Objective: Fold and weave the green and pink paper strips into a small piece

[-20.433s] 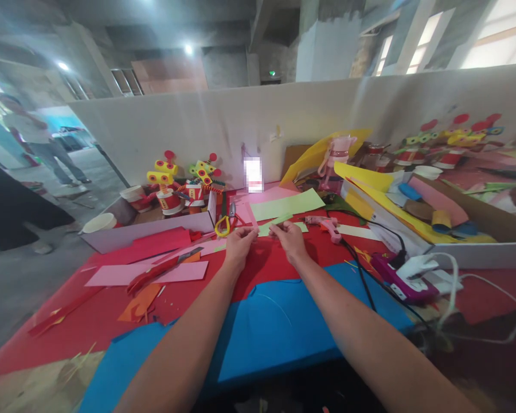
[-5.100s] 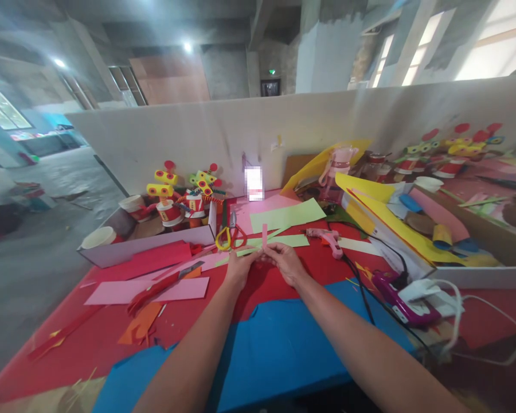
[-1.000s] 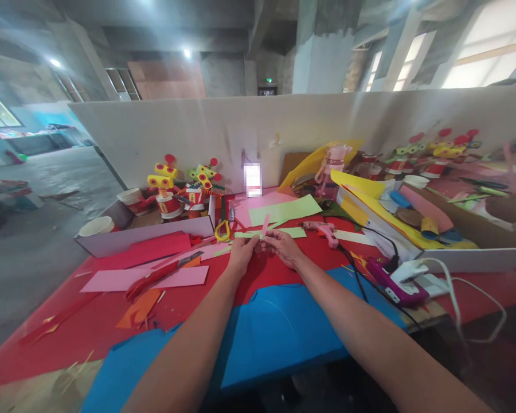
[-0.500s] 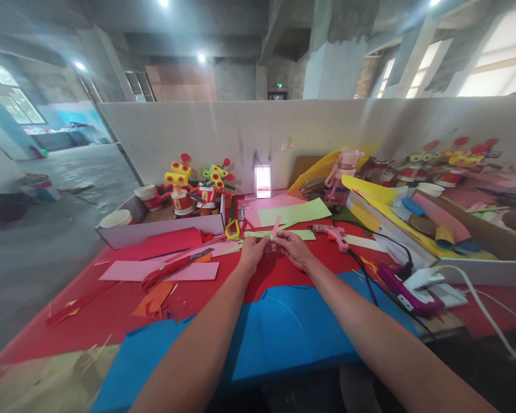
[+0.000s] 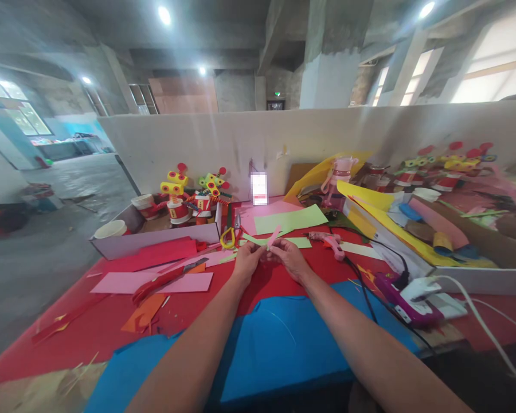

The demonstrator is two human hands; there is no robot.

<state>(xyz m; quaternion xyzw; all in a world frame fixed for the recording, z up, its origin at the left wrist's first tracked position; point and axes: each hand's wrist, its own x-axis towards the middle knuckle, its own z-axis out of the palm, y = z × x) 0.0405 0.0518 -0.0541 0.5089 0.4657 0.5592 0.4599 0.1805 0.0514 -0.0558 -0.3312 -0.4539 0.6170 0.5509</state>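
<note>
My left hand point(image 5: 248, 262) and my right hand point(image 5: 288, 259) meet over the red table cover, fingertips pinched close together. A short pink paper strip point(image 5: 275, 234) sticks up and to the right from my right fingertips. A light green paper strip point(image 5: 253, 240) slants up to the left above my left fingers, crossing the pink one at the pinch. Where exactly they join is hidden by my fingers. Just behind lie another green strip point(image 5: 298, 243) and a larger green sheet point(image 5: 292, 219). Yellow-handled scissors point(image 5: 227, 237) rest left of my hands.
A pink glue gun point(image 5: 331, 244) with a black cord lies to the right, near a purple power strip point(image 5: 406, 304). A red-handled utility knife point(image 5: 165, 280) lies on pink paper at left. Paper-cup robots point(image 5: 177, 206) stand in a box; a bright phone point(image 5: 259, 189) leans behind.
The whole scene sits slightly lower in view. The pink strip leans further right, and the green strip now shows lifted at the left of my fingers. Both hands stay pinched together.
</note>
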